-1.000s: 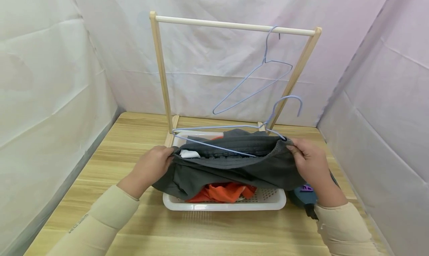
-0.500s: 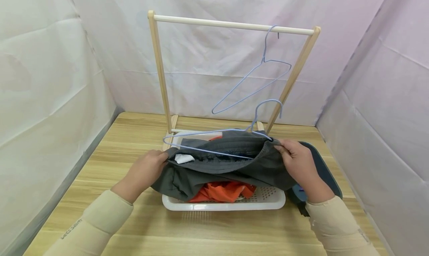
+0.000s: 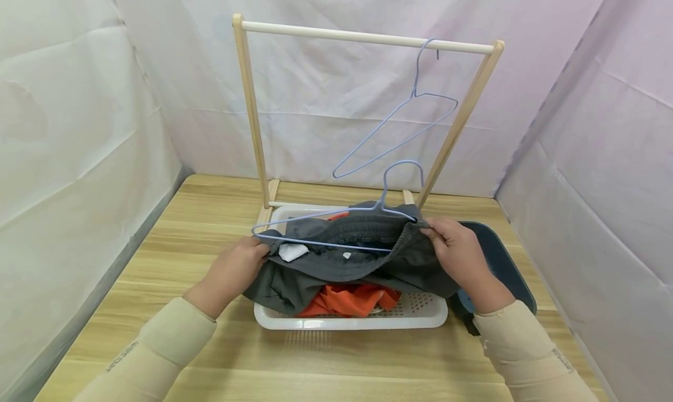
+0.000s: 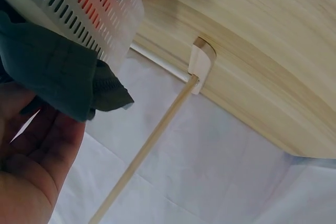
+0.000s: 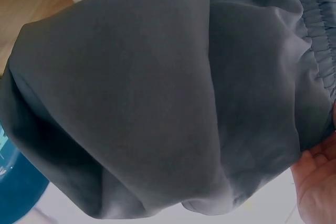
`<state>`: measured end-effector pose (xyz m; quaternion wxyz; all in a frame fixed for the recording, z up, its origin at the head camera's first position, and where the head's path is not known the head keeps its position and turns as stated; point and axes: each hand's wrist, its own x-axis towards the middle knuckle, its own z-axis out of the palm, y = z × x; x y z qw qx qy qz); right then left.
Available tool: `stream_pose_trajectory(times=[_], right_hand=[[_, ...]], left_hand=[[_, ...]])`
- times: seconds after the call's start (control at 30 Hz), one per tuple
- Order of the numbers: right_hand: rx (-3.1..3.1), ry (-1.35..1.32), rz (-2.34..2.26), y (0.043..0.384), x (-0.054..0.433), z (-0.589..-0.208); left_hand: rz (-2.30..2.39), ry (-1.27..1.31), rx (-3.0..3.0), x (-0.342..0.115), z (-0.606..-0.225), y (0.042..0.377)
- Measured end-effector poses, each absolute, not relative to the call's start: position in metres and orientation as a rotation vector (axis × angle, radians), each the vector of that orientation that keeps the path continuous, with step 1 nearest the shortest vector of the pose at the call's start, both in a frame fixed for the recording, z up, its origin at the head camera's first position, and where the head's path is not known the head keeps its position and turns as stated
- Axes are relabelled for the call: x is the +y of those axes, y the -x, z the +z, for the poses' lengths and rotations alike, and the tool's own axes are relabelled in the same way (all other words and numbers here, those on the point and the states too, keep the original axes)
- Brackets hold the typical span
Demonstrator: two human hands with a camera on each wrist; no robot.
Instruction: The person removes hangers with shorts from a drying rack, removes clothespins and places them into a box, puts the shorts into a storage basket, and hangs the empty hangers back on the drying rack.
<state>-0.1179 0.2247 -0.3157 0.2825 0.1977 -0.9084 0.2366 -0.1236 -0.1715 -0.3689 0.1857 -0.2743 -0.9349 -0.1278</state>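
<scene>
Dark grey pants with an elastic waistband are stretched over a white basket. My left hand grips the left end of the waistband. At the opposite end, my right hand pinches the band. A light blue hanger has its right end inside the waist opening, near my right fingers. Its left end sticks out over the band above my left hand, and its hook points up. A white label shows inside the waist. In the left wrist view, cloth hangs over my fingers.
Behind the basket stands a wooden rack with a white rail. A second blue hanger hangs at its right. Orange cloth lies in the basket under the pants. A dark blue bin sits to the right, beside my right forearm.
The hanger's hook has shifted left and slightly down, and its left end has moved left. My right hand has moved left with the waistband, uncovering more of the bin.
</scene>
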Motion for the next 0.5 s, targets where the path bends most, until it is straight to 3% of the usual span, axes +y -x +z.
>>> stream_pose_trajectory(times=[0.5], right_hand=[[-2.462, -0.557, 0.579, 0.121, 0.219, -0.312]], left_hand=[[-0.503, 0.649, -2.716, -0.182, -0.353, 0.115]])
